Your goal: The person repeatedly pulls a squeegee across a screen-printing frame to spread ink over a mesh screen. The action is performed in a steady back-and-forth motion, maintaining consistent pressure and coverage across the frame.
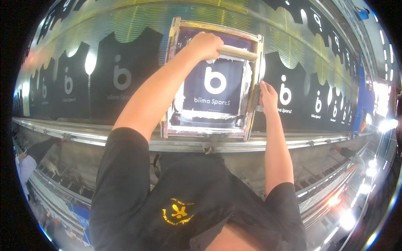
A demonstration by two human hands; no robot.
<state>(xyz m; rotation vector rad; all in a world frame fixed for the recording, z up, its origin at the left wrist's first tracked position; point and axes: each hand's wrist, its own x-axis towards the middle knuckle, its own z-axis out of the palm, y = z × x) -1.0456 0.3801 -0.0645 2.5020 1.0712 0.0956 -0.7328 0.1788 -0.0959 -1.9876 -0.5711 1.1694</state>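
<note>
A screen printing frame [248,100] with ink-stained edges lies over the long printing table. White ink is smeared around its dark mesh, and a white round logo with lettering shows in the middle. Near the far end of the frame, my left hand [206,45] is closed around the left part of a wooden squeegee [238,52], which lies crosswise over the mesh. My right hand [268,96] is closed on a grey handle [258,98] at the frame's right side.
Dark shirt panels with white logos lie in a row, one panel [121,69] to the left and another [284,83] to the right. A metal rail [180,145] runs along the table's near edge. Another person [28,165] is at the far left.
</note>
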